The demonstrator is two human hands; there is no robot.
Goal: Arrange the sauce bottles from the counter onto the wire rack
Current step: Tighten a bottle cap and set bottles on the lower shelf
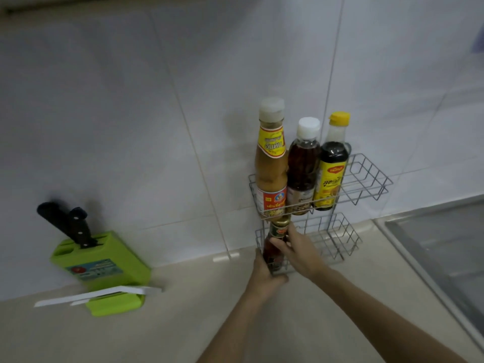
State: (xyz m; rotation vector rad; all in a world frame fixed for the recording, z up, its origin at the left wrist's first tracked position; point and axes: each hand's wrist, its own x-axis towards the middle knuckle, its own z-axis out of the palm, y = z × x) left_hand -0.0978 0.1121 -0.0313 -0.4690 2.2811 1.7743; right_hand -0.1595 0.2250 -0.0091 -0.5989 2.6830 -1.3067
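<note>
A two-tier wire rack stands on the counter against the tiled wall. Its top tier holds three upright bottles: a tan sauce bottle with a white cap, an amber bottle with a white cap, and a dark soy bottle with a yellow cap. At the left end of the lower tier stands a small dark red sauce bottle with a gold cap. My left hand wraps its base from the left. My right hand presses its body from the right.
A green knife block with two black-handled knives sits at the left against the wall, with white utensils lying at its foot. A steel sink lies at the right. The right part of the lower tier holds nothing.
</note>
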